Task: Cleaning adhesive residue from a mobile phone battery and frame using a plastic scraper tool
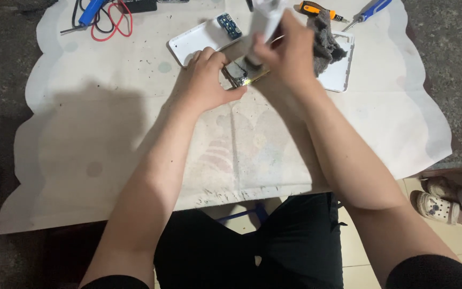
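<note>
The left hand (205, 80), upper centre of the frame, curls around a small opened device (240, 72), thumb along its lower edge and fingers over its far side, pinning it to the cloth. The right hand (287, 53), just right of it, is closed around a white tube-shaped object (266, 18), blurred, whose lower end is pressed down on the device. The device is a flat rectangular piece with a shiny metallic face and a yellowish rim; its detail is too small to tell.

It lies on a pale, worn cloth (108, 150) with a scalloped edge, speckled with dark crumbs, spread over a dark rough table. Two white plastic shells with rounded corners sit at the top: one (193, 43) left of the hands, carrying a small blue circuit board (229, 25), the other (340, 75) to the right, under a crumpled grey rag (324, 43). Two screwdrivers lie at the upper right, one orange-handled (319, 9), one blue-handled (372, 10). At the upper left, red and black leads (114, 21) loop beside a blue tool (89, 12).
</note>
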